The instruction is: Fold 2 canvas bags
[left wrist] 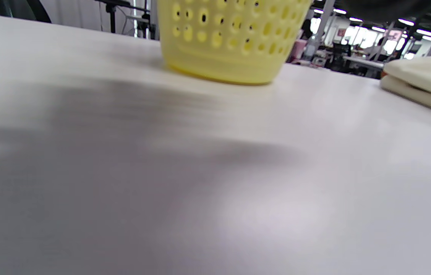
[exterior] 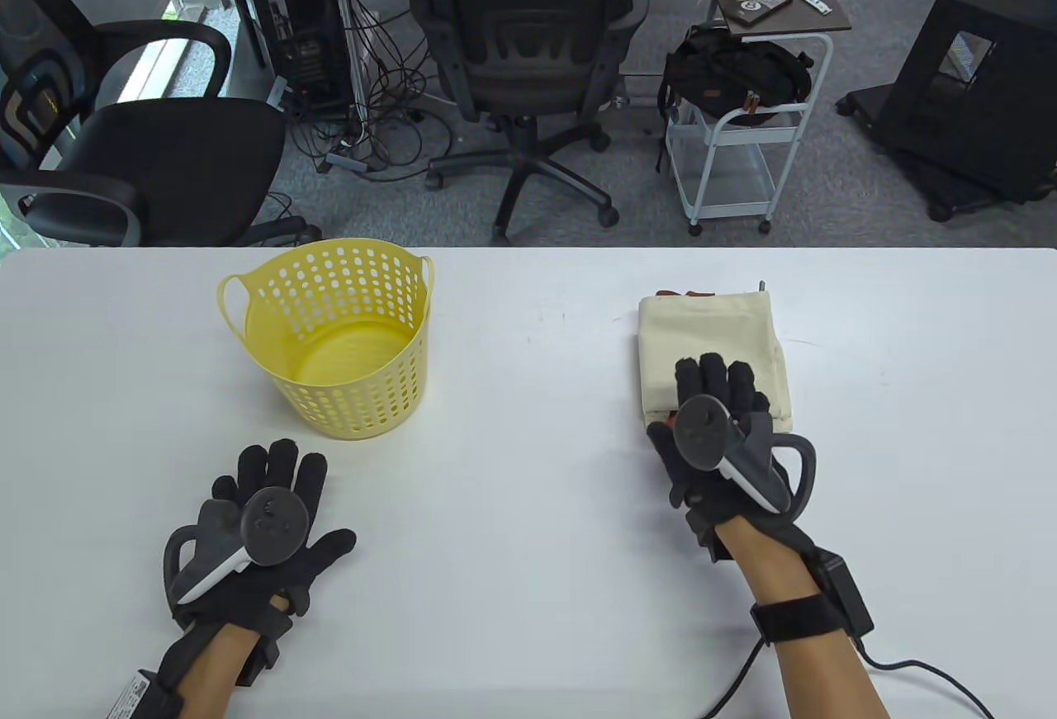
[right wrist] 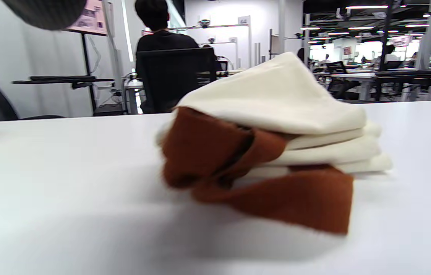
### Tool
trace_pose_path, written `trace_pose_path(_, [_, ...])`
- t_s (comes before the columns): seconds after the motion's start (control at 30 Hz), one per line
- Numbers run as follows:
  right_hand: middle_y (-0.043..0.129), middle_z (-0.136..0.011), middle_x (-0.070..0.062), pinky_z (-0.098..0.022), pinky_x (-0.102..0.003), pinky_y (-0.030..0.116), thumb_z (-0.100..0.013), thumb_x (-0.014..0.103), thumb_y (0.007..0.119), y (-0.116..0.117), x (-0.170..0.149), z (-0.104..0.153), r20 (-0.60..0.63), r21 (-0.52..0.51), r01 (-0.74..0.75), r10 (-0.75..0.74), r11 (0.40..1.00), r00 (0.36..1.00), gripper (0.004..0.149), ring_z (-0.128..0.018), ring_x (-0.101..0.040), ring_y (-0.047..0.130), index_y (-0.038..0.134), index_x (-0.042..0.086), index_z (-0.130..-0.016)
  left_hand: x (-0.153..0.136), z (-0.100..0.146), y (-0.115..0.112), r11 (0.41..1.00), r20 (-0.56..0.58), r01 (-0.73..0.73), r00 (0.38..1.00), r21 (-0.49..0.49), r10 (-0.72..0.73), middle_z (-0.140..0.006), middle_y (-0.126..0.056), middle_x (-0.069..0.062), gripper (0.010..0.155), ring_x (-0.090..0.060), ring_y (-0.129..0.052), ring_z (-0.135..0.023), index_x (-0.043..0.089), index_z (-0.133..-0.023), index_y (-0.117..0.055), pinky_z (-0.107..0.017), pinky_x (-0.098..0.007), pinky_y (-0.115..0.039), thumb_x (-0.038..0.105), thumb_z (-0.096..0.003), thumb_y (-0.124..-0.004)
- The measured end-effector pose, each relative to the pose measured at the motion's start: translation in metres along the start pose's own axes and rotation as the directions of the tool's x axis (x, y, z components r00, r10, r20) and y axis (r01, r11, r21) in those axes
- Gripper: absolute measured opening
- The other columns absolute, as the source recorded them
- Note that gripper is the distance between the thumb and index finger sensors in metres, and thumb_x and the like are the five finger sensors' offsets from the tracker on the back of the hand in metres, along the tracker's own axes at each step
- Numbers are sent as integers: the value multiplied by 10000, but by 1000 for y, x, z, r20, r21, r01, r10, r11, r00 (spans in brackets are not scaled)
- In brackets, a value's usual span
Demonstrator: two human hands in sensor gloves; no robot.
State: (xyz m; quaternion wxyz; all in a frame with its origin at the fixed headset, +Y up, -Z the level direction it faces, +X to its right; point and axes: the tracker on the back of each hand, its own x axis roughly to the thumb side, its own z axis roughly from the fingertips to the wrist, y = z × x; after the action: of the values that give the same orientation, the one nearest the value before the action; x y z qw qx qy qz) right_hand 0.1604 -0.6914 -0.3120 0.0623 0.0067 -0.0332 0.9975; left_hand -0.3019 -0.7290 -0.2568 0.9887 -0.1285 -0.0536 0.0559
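A cream canvas bag (exterior: 710, 331), folded into a thick stack, lies on the white table (exterior: 528, 422) at the right. Its rust-brown straps (right wrist: 238, 168) stick out of the near end in the right wrist view. My right hand (exterior: 718, 413) lies on the near end of the stack with fingers stretched forward over the cloth. My left hand (exterior: 264, 504) lies flat and spread on the table at the lower left, holding nothing. The folded bag also shows at the right edge of the left wrist view (left wrist: 425, 84). I see only this one stack of cloth.
An empty yellow perforated basket (exterior: 338, 339) stands at the table's left middle, ahead of my left hand; it shows in the left wrist view too (left wrist: 230, 38). Office chairs and a white cart stand on the floor beyond the table's far edge.
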Motion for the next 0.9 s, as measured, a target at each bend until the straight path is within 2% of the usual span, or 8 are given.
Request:
trace_pose_path(0.17, [147,-1166,-69,-755,-634,253,-456,597,626,28,24,37,59,89,-29,24,996,998,802,-1056,-414,128,248,267,-1082,2,1,-3,1000,0,8,1000,-12,-8,-1111,40,-4,916,-380,67,-1055,308,-1060,-187,-732,-671,-57,646,-366,-679])
trace_pose_path(0.33, [118,-1160,-57,-744,-630,187,-447,602,590,55,26,46,96,104,-55,45,993,994,794,-1047,-390,76,239,274,-1079,6,0,-2,1000,10,13,1000,-11,-13,-1112,39,-3,915,-379,66,-1056,309,-1060,-185,-733,-674,-59,645,-368,-679])
trace_pose_path(0.37, [111,-1160,-51,-743,-631,179,-444,605,584,59,25,45,99,135,-73,60,988,993,794,-1047,-387,70,233,279,-1077,6,1,-2,1000,11,19,1000,-10,-19,-1113,38,-2,914,-378,66,-1057,310,-1060,-187,-733,-674,-59,646,-367,-679])
trace_pose_path(0.53, [101,-1156,-56,-739,-634,166,-439,608,583,67,21,44,102,172,-72,55,982,993,800,-1043,-389,58,232,274,-1076,9,1,-3,1000,15,28,999,-14,-28,-1115,34,-2,912,-378,60,-1060,311,-1060,-189,-733,-676,-61,646,-367,-678])
trace_pose_path(0.9, [114,-1157,-58,-740,-636,175,-440,604,586,65,22,45,120,209,-76,52,975,991,796,-1045,-395,72,243,269,-1076,12,1,-3,999,19,31,999,-20,-30,-1115,30,-5,911,-379,56,-1060,309,-1061,-194,-734,-674,-61,645,-366,-678])
